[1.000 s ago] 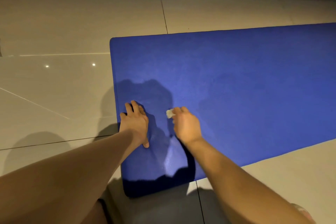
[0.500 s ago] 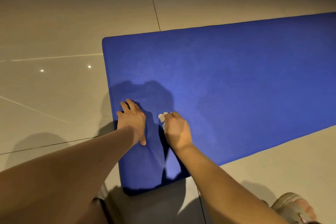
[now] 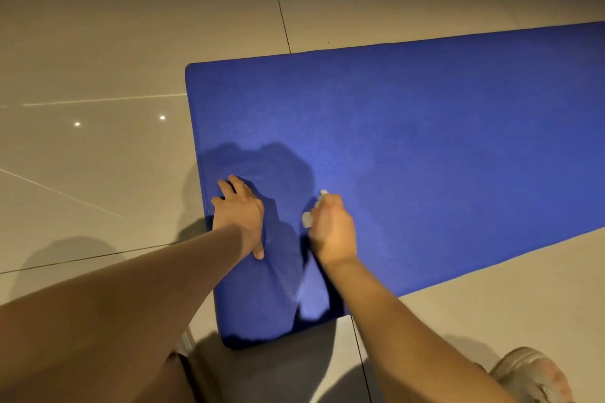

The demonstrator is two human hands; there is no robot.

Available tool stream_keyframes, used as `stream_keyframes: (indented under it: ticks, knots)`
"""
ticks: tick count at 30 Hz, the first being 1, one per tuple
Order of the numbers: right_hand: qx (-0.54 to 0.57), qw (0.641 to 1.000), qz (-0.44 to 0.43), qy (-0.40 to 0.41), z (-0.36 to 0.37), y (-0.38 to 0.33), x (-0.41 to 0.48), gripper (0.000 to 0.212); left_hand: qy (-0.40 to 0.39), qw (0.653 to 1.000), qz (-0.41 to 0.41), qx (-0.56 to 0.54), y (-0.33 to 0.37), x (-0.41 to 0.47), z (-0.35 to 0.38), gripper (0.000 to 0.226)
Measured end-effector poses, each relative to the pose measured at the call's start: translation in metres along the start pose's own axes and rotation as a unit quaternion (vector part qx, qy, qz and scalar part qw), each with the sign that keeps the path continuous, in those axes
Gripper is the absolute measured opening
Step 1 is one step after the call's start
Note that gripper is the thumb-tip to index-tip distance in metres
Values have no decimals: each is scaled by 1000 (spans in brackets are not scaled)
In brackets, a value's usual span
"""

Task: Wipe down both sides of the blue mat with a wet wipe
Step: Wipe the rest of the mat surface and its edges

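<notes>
floor: grey tile floor [image 3: 98, 42].
mat: blue mat [image 3: 425, 141] lies flat on it.
left hand [image 3: 240, 216]: fingers spread, pressing the mat's left edge.
right hand [image 3: 332, 229]: curled round wipe [image 3: 307, 218], on mat.
step: wiping top side, left end.
next: probably strokes rightward; flip later.

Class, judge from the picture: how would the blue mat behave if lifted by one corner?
Thin and flat on the glossy floor, the blue mat would probably droop, not stay stiff. The left hand presses it down, so it may well slide when pushed.
</notes>
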State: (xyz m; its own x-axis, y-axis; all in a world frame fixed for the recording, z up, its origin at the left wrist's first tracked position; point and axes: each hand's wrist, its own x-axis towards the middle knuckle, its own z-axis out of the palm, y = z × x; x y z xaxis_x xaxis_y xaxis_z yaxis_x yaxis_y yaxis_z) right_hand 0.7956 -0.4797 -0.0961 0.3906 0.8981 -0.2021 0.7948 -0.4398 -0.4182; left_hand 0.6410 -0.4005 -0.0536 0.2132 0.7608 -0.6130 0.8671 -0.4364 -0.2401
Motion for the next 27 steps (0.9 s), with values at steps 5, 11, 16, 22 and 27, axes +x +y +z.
stream_keyframes:
  ticks: [5, 11, 16, 22, 27]
  knots:
    - [6, 994, -107, -18, 13, -17, -16, 34, 2, 1000, 1, 1, 0, 0, 0, 145]
    - [-116, 991, 19, 59, -40, 79, 8, 23, -2, 1000, -3, 0, 0, 0, 0, 144]
    - [-41, 995, 63, 63, -42, 82, 16, 28, -5, 1000, -2, 5, 2, 0, -2, 144]
    - [2, 996, 62, 59, -18, 39, 5, 28, -12, 1000, 0, 11, 4, 3, -3, 145]
    - [36, 996, -74, 22, 15, -9, -27, 31, -12, 1000, 0, 17, 4, 2, -3, 147]
